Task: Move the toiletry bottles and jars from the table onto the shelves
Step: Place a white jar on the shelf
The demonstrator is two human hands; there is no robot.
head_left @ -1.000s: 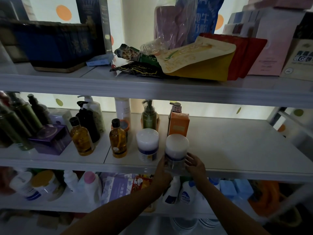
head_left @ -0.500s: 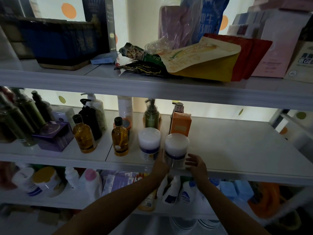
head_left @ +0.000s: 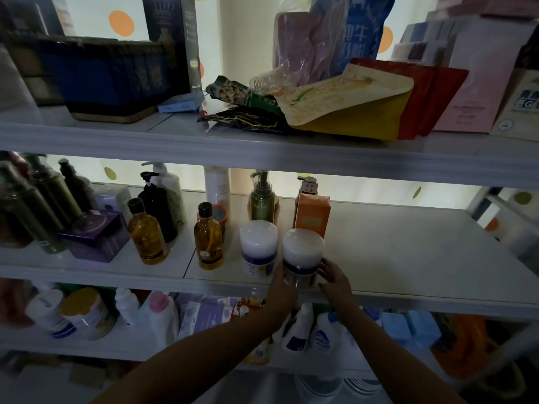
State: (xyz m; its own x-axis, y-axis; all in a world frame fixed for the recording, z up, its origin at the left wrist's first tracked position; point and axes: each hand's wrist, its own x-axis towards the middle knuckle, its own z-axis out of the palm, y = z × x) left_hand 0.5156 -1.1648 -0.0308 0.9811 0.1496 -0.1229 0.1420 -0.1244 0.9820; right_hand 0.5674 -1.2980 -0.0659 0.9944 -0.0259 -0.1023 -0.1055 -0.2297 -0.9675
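Note:
A clear jar with a white lid and blue band [head_left: 302, 252] stands near the front edge of the middle shelf [head_left: 408, 258]. My left hand [head_left: 281, 290] grips its left side and my right hand [head_left: 335, 279] cups its right side, fingers curled against the wall. A matching white-lidded jar [head_left: 258, 247] stands right beside it on the left. Two amber bottles with black caps [head_left: 208, 240] [head_left: 147, 236] stand further left.
Behind the jars are an orange box [head_left: 312, 214], a green pump bottle [head_left: 261, 199] and a tall white bottle [head_left: 217, 188]. A purple box [head_left: 96, 239] and dark green bottles [head_left: 43, 199] fill the left. Bare shelf lies to the right. The shelves above and below are crowded.
Both hands have slid the jar a little deeper onto the middle shelf, next to the matching jar. The other items have not moved.

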